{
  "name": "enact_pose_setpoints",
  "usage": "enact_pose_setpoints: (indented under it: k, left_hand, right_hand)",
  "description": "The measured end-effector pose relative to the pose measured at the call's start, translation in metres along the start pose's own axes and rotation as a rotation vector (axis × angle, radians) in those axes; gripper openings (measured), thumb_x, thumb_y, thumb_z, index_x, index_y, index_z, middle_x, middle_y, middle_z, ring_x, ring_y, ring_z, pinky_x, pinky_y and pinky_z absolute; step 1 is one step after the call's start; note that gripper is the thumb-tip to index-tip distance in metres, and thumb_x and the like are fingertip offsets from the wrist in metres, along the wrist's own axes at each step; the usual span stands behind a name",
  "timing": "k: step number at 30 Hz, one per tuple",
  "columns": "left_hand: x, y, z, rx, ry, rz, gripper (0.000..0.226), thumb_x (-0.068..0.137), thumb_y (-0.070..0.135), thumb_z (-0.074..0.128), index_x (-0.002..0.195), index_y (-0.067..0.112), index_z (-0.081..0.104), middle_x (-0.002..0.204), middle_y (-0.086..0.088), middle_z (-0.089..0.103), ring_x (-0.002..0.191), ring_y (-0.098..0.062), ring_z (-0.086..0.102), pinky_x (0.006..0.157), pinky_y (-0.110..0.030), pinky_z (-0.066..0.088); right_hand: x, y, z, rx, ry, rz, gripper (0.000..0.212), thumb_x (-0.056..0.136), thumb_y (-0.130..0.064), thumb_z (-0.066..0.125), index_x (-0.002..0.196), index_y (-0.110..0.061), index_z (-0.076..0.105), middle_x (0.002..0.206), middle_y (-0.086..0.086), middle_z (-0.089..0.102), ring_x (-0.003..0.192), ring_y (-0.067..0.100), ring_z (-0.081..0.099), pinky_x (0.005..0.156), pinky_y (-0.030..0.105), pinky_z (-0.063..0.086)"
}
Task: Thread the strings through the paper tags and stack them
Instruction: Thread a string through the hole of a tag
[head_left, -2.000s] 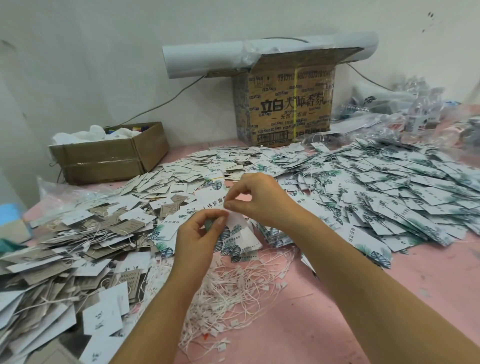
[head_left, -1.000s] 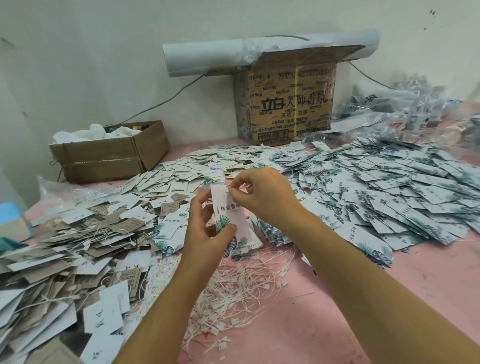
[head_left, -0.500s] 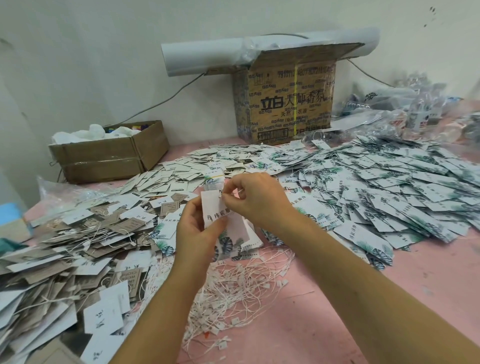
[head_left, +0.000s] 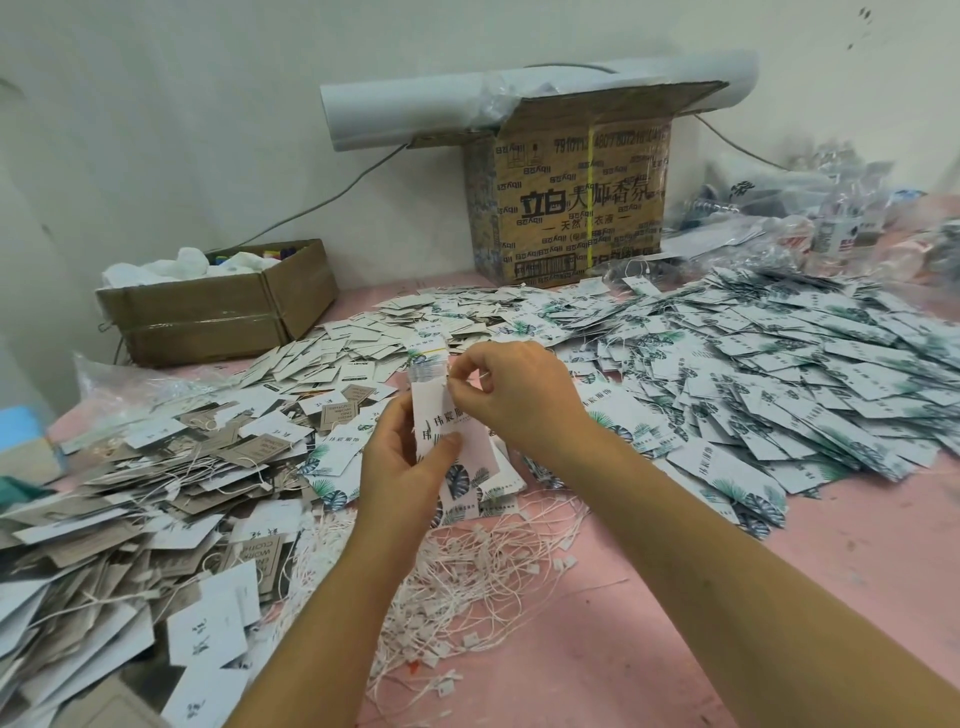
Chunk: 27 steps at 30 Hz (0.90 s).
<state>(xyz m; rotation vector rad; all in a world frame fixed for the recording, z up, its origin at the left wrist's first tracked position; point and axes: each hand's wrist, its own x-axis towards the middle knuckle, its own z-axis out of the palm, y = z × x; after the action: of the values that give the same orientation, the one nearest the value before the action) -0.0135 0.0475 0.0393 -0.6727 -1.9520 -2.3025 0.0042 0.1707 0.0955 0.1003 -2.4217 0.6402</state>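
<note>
My left hand (head_left: 400, 462) holds a small bunch of white paper tags (head_left: 441, 421) with leaf print, upright over the pink table (head_left: 649, 597). My right hand (head_left: 519, 395) pinches a thin white string (head_left: 480, 375) at the top edge of those tags. Beneath the hands lies a tangle of loose white strings (head_left: 467, 561). A broad heap of leaf-print tags (head_left: 779, 374) covers the right side. Grey and brown tags with strings (head_left: 130, 493) are piled at the left.
A printed cardboard box (head_left: 576, 202) with a white paper roll (head_left: 415, 114) on top stands at the back wall. A low brown box (head_left: 218, 306) sits at back left. Plastic bags (head_left: 831, 218) crowd the back right. A cable (head_left: 322, 202) runs along the wall.
The left hand picked up tags and raised them upright. The right hand moved from pinching near the table to the top edge of the held tags with the string.
</note>
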Motion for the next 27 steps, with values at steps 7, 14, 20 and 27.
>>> enact_pose_setpoints:
  k: [7, 14, 20, 27]
  left_hand:
    - [0.002, -0.001, -0.001, 0.049, -0.03, 0.05, 0.037, 0.087, -0.006, 0.057, 0.098, 0.029, 0.06, 0.078, 0.016, 0.069, 0.071, 0.002, 0.064, 0.06, -0.013, 0.05]
    - [0.001, -0.002, 0.0, 0.062, 0.006, 0.058, 0.037, 0.089, -0.003, 0.057, 0.098, 0.033, 0.062, 0.081, 0.016, 0.069, 0.073, 0.001, 0.064, 0.061, -0.014, 0.051]
    - [-0.001, -0.001, 0.0, 0.096, -0.004, 0.093, 0.04, 0.092, 0.003, 0.056, 0.095, 0.042, 0.063, 0.079, 0.014, 0.069, 0.071, -0.001, 0.062, 0.063, -0.015, 0.052]
    - [0.0, 0.005, -0.002, 0.267, 0.006, 0.217, 0.03, 0.1, 0.018, 0.038, 0.106, 0.039, 0.058, 0.093, 0.019, 0.066, 0.085, 0.002, 0.059, 0.071, -0.016, 0.048]
  right_hand:
    - [0.0, -0.001, 0.001, -0.017, -0.038, -0.016, 0.015, 0.086, -0.028, 0.058, 0.093, -0.021, 0.07, 0.061, -0.012, 0.043, 0.066, 0.011, 0.044, 0.06, 0.025, 0.035]
    - [0.0, 0.001, 0.001, -0.014, -0.039, -0.015, 0.013, 0.086, -0.026, 0.059, 0.09, -0.02, 0.069, 0.052, -0.017, 0.036, 0.053, 0.004, 0.036, 0.059, 0.024, 0.032]
    - [0.0, 0.003, 0.0, 0.003, -0.052, -0.015, 0.011, 0.086, -0.025, 0.058, 0.086, -0.02, 0.069, 0.052, -0.017, 0.04, 0.053, 0.005, 0.041, 0.055, 0.025, 0.037]
    - [0.001, 0.009, 0.001, 0.49, -0.059, 0.13, 0.014, 0.084, -0.014, 0.066, 0.07, -0.018, 0.064, 0.039, -0.014, 0.044, 0.038, 0.003, 0.033, 0.046, 0.017, 0.03]
